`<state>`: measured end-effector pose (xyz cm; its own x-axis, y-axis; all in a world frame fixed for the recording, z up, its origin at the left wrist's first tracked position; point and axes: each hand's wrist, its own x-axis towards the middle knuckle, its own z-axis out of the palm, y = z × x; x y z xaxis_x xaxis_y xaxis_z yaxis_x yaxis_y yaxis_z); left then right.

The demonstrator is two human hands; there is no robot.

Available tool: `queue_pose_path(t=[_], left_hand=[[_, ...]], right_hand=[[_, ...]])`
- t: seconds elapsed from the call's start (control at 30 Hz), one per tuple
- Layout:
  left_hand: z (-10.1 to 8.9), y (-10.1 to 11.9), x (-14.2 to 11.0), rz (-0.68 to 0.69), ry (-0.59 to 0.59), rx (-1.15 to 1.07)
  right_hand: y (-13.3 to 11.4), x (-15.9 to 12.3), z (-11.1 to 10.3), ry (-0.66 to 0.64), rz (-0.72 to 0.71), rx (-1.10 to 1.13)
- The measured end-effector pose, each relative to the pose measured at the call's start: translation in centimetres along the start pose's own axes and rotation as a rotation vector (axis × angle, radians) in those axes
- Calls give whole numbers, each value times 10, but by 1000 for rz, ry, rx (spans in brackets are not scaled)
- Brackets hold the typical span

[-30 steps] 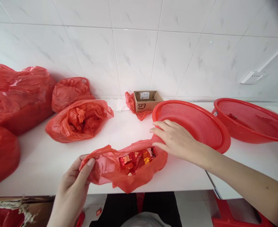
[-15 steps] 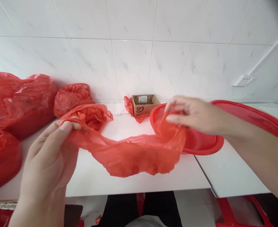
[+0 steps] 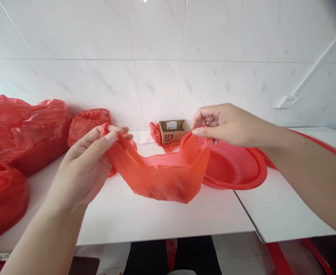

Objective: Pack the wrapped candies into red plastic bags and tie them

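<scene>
A thin red plastic bag (image 3: pixel 162 179) hangs stretched between my two hands above the white table, with something dark and blurred in its bottom. My left hand (image 3: pixel 84 164) pinches one upper end, thumb on top of the plastic. At the other end, the thumb and fingertips of my right hand (image 3: pixel 216 124) close on the bag's edge. Behind the right end of the bag lies a red perforated basket (image 3: pixel 242 168), partly covered by my hand and the plastic. Behind my left hand, another crumpled red bag is mostly hidden.
Large full red bags (image 3: pixel 24 130) crowd the left side of the table (image 3: pixel 122 225), with a smaller red bag (image 3: pixel 84 122) by the wall. A small cardboard box (image 3: pixel 175 133) stands at the back. A second red basket's rim (image 3: pixel 313 141) shows behind my right arm.
Both hands have come closer together, the left moving right and slightly up. The bag now hangs in a shorter, deeper sag. My right hand's fingers have closed more clearly on its edge.
</scene>
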<state>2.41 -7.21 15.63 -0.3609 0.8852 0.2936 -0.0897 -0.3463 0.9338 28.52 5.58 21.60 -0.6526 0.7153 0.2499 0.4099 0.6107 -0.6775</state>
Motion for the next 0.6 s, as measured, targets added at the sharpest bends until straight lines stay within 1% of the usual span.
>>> queue_pose_path(t=[0.1,0.17,0.27,0.3,0.37,0.43,0.5,0.53,0.6], left_hand=[[-1,3,7,-21,-220,179],[4,6,15,-61,-350,327],[23,7,28,-164,-501,575],[30,7,31,-203,-552,637],[43,4,36,-258,-639,702],[49,0,39,-288,-682,681],[47,-5,41,-334,-666,606],[43,-7,41,-369,-646,563],[35,-12,44,-441,-613,482]], right_hand=[[-5,6,1,27,-67,15],[-13,10,6,-21,-119,39],[-30,19,24,-155,-192,92],[-36,23,31,-181,-217,112],[-41,30,45,-175,-263,152],[-38,36,56,-120,-299,184],[-25,39,63,-91,-299,195],[-16,39,66,-111,-281,198],[0,36,70,-190,-229,222]])
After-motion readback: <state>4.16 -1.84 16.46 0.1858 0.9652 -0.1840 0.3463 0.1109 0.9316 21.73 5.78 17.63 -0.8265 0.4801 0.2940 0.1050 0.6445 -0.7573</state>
